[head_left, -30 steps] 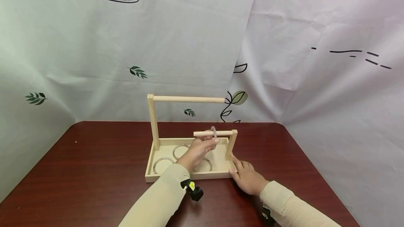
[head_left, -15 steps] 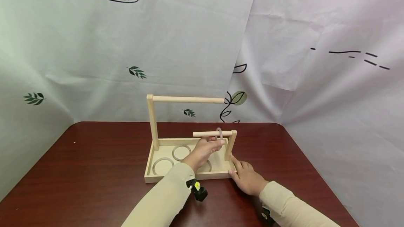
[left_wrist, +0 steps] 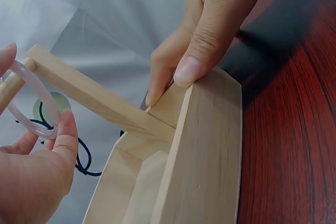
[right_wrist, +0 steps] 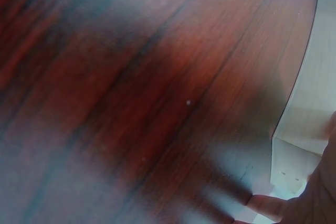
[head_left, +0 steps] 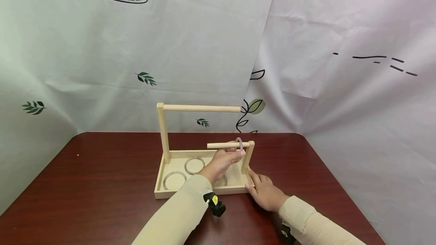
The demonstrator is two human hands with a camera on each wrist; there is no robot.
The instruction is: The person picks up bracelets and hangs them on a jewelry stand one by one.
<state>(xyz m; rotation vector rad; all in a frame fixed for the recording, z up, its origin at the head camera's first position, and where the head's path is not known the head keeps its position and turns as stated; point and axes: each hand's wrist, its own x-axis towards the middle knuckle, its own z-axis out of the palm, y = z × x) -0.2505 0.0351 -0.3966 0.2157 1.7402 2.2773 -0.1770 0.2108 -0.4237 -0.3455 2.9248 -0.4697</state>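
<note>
A pale cloth backdrop (head_left: 204, 48) printed with leaves hangs behind a dark red table (head_left: 102, 169), and a light wooden tray (head_left: 235, 189) sits on it. From where I stand, what matters is a ring (left_wrist: 38, 83) and a short bar (head_left: 221, 145): the bar runs sideways, its free end to the left, and goes through the ring, which stands upright across it, close to the post (head_left: 247, 158) at the right. The left hand (head_left: 223, 162) is the nearer one, reaching in below the bar with thumb and fingers drawn together in a pinch on that ring. The right hand (head_left: 267, 194) lies lower, well apart from the ring, its fingers fairly straight and pressed to the tray's right end. Three more rings (head_left: 175, 172) lie flat inside the tray, one partly hidden by the left forearm.
</note>
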